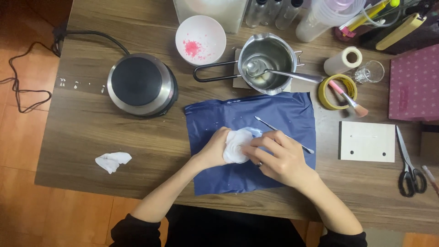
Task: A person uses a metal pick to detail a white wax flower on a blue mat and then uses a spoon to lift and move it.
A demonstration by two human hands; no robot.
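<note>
White wax flower point(236, 144), roughly round, pinched by left hand point(215, 148) and right hand point(279, 158).

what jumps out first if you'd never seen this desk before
Mid-table, both hands work a white flower-like lump over a blue sheet: the left hand cups it, the right hand holds a thin metal tool across it. Behind the sheet stands a steel pot with a spoon in it, with a round hotplate to its left and a white bowl of pink crumbs between them.
</note>
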